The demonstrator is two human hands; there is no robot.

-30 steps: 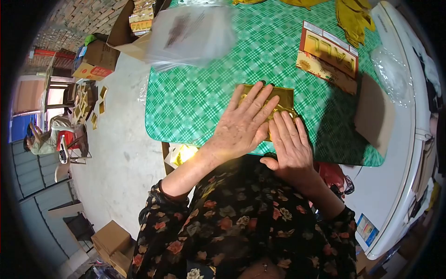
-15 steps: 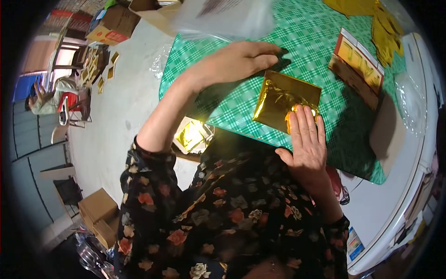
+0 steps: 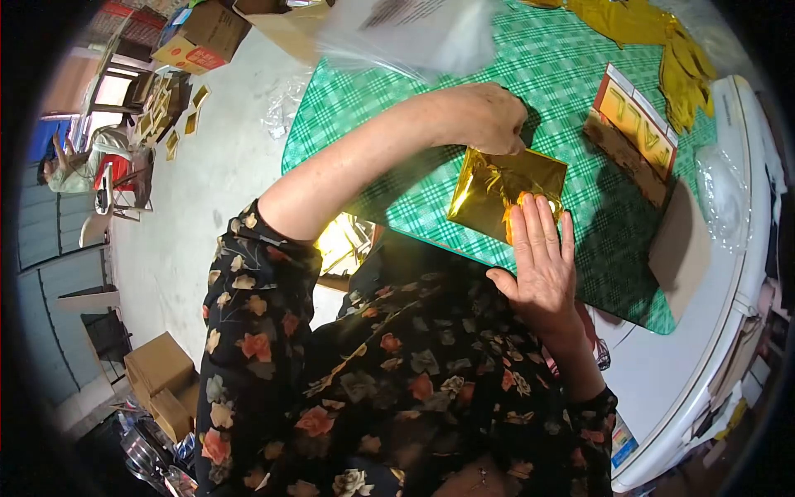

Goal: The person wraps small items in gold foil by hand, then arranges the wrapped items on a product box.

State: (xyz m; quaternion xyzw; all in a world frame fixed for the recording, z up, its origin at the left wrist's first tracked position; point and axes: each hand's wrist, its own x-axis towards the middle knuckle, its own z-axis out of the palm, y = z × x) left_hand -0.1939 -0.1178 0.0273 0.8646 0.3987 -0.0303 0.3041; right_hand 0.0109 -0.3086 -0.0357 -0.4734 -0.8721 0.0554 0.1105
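left hand moved onto gold foil, grip unclear | right hand flat

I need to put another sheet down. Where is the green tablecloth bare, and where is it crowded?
Bare cloth lies between the gold foil sheet and the FALL card pack, and on the green tablecloth left of the left hand. It is crowded at the near edge, where the right hand presses the foil, and at the far edge, under the clear plastic bag.

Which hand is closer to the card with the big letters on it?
The right hand. It lies flat on the gold foil, a little below and left of the card. The left hand is farther left, at the foil's top edge.
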